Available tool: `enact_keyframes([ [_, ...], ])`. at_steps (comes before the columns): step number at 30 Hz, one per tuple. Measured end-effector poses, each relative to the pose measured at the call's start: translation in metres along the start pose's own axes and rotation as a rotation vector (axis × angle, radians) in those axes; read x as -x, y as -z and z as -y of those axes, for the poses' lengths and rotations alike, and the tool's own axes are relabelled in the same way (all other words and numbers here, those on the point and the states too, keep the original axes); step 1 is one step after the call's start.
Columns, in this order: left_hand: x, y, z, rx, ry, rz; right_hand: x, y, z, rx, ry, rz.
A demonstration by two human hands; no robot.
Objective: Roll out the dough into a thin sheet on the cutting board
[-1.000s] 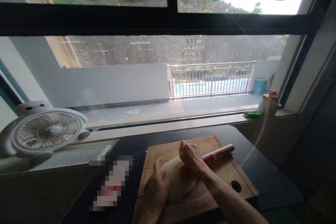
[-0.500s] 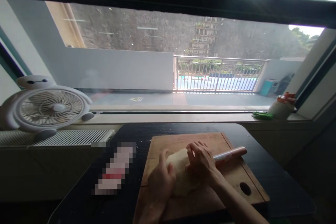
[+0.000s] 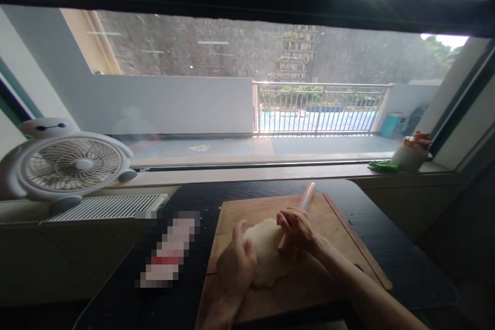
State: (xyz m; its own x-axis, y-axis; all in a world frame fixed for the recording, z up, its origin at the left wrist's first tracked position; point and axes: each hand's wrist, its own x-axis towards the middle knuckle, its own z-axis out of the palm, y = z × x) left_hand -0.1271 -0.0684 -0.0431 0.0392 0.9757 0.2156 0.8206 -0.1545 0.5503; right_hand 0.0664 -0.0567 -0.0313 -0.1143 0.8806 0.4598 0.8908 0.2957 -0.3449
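Note:
A flattened round of pale dough [image 3: 266, 255] lies on the wooden cutting board [image 3: 255, 209]. At its left edge rests my left hand [image 3: 235, 263], thumb and index finger apart, with the thumb touching the dough. My right hand [image 3: 297, 229] is closed around a rolling pin [image 3: 308, 196] at the dough's right side. The pin slants up and away, its far end reaching past the board's back edge. Its near end shows below my fingers, close to the dough. My right hand covers the pin's middle and part of the dough's edge.
The board lies on a black table [image 3: 386, 247]. A blurred-out pinkish item [image 3: 170, 252] is on the table to the left. Beyond stand a white fan [image 3: 77, 165] and, on the windowsill, a white container with an orange top [image 3: 412, 153] beside a green cloth [image 3: 382, 166].
The rolling pin has swung from pointing right to pointing up and away, turned by my right hand. My left hand stays at the dough's left edge. The view has shifted slightly.

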Motion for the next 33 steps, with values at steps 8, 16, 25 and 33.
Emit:
enact_keyframes([
  [8,0.003,0.003,0.000,0.022,-0.050,-0.050,0.018,0.022,-0.001,0.266,-0.252,0.131],
  [16,0.001,-0.002,0.001,0.030,-0.035,-0.013,-0.017,-0.008,0.024,0.254,-0.269,0.157],
  [25,0.003,0.002,-0.003,0.006,-0.027,-0.041,-0.030,-0.011,0.006,0.208,-0.336,0.222],
  [33,0.001,-0.002,-0.001,-0.010,-0.028,-0.033,-0.022,-0.017,0.021,0.211,-0.293,0.155],
])
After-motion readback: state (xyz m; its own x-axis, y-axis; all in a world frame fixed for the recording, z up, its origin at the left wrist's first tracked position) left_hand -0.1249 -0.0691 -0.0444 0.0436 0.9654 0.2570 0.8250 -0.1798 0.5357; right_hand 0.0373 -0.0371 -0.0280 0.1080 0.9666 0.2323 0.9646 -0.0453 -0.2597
